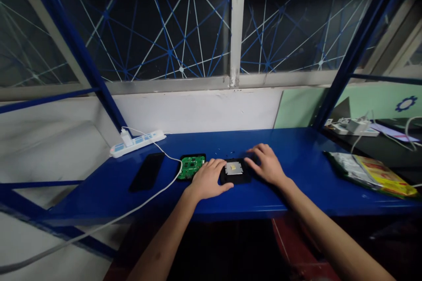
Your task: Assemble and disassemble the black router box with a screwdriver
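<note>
Lying just right of the nearer left hand, the black casing tucks against it, grip unclear; right hand spreads loose, empty, opposite.

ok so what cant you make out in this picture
All in the head view:
Green circuit board: lower right corner, hidden by the left hand.
Black casing: left edge, behind the same hand.
Right hand: fingertips blurred, so contact with the casing is unclear.
Tiny pieces beyond the casing: too small to identify.
White cable: cut off by the left picture edge.
Bag: print too blurred to read.
</note>
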